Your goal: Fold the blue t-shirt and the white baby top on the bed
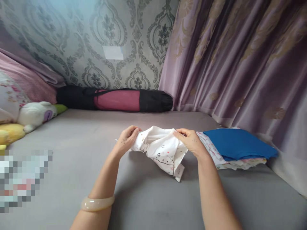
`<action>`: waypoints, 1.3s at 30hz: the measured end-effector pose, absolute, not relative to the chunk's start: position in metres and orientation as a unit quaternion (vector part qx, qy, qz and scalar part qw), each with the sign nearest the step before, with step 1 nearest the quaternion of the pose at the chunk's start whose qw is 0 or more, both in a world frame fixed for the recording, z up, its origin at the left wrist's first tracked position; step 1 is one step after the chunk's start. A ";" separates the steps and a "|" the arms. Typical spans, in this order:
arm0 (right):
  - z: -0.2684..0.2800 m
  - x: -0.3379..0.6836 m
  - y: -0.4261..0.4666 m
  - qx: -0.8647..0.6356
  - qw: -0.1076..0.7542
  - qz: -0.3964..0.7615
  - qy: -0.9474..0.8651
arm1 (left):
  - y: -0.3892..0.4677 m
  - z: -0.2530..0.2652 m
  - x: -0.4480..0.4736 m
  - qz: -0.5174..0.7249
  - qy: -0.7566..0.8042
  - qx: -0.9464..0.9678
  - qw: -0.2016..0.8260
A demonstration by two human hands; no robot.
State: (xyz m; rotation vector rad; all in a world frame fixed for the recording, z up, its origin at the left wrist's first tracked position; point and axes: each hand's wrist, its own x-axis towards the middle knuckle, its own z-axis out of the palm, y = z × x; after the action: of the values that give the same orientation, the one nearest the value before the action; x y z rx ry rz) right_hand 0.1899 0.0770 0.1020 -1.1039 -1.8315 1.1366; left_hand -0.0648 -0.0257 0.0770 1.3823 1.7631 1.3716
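A small white printed garment (pixel 163 150), with stars and a cartoon figure on it, hangs between my hands just over the grey sheet. Its exact kind is hard to tell because it is bunched and partly folded. My left hand (pixel 126 139) pinches its left end, thumb on the near side. At the upper right edge, my right hand (pixel 189 140) grips the cloth between thumb and fingers. The lower corner droops toward the bed. A pale bangle (pixel 98 203) circles my left forearm.
A stack of folded clothes with a blue piece (pixel 240 143) on top lies to the right. Against the patterned wall rests a long black and maroon bag (pixel 116 100). Plush toys (pixel 35 115) sit at left, above a pixelated patch. Purple curtains (pixel 216 57) hang at right.
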 end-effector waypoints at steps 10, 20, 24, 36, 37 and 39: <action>0.113 0.186 0.067 -0.407 0.337 0.457 -0.715 | -0.026 0.069 -0.069 0.404 0.683 0.559 0.240; 0.110 0.185 0.071 -0.415 0.361 0.410 -0.728 | -0.040 0.119 -0.017 0.385 0.720 0.563 0.129; 0.108 0.186 0.073 -0.415 0.374 0.399 -0.727 | -0.039 0.111 -0.001 0.274 0.756 0.583 0.120; 0.101 0.182 0.081 -0.399 0.397 0.355 -0.746 | -0.036 0.098 -0.002 0.191 0.789 0.577 0.086; 0.100 0.182 0.081 -0.399 0.395 0.352 -0.749 | -0.036 0.098 -0.004 0.191 0.791 0.575 0.082; 0.101 0.182 0.080 -0.400 0.385 0.348 -0.755 | -0.036 0.097 -0.009 0.200 0.797 0.564 0.075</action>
State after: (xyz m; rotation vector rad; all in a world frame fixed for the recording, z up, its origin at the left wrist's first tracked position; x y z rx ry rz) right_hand 0.1824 0.0800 0.1013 -1.0194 -1.9245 0.8870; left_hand -0.0090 -0.0360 0.0972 1.6932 2.3917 0.5995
